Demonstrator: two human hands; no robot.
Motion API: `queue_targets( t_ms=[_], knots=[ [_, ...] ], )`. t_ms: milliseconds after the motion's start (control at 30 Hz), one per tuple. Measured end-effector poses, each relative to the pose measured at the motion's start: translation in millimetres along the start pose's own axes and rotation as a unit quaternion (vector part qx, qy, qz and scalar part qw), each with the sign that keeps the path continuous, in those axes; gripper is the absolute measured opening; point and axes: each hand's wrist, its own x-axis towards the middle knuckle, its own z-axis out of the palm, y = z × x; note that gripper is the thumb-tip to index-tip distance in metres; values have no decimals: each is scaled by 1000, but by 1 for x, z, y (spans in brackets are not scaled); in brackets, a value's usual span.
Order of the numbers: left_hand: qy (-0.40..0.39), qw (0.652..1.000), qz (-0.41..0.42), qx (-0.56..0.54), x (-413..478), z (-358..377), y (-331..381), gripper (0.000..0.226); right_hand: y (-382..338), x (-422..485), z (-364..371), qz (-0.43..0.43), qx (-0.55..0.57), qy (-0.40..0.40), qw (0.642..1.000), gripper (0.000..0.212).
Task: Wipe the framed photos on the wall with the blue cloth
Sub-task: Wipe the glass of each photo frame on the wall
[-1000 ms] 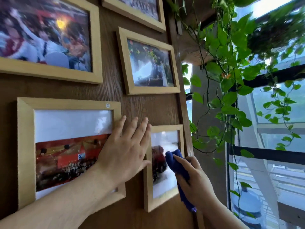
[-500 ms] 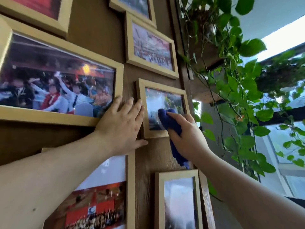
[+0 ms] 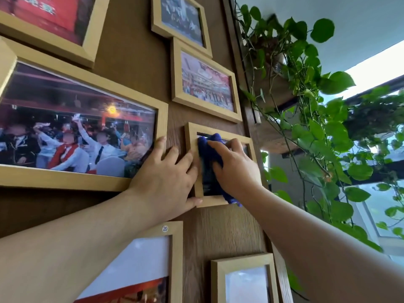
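Both arms reach up and forward to the wooden wall [image 3: 135,68], forearms bare and rising from the lower corners of the view. The right hand [image 3: 237,169] presses the blue cloth [image 3: 208,154] flat onto the glass of the small frame [image 3: 192,162] at centre; its grip is closed on the cloth, fingers curled over the top of the bunched fabric and pointing up and left, wrist bent back. The cloth covers most of the left and middle of that glass, and a tail of it hangs out below the hand, past the frame's bottom edge. The left hand [image 3: 164,178] lies open and flat against the wall just beside the small frame, grip spread and holding nothing. Its fingers point up: the outer ones lap onto the lower right corner of the big frame [image 3: 87,178], the nearer ones touch the small frame's left rail, and the thumb stretches right under the small frame's bottom left corner. The two hands sit almost touching, with only that rail between them. Above hang two more frames [image 3: 177,68], stacked; below, one with a round "20" sticker [image 3: 165,228] and another small one [image 3: 216,281]. To the right, a trailing vine [image 3: 314,132] hangs before the windows.
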Motion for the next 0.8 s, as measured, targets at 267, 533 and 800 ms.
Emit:
queue_targets(
  t_ms=[267,533,800],
  knots=[
    [6,1000,-3,-17,2,1,4,86,70,-11,10,146,-58,-44,987,46],
    [5,1000,-10,-22,2,-1,6,86,30,-31,9,-31,8,-37,999,56],
    [-6,999,-13,-30,2,-1,6,87,57,-37,8,-37,-80,-27,996,49]
  ],
)
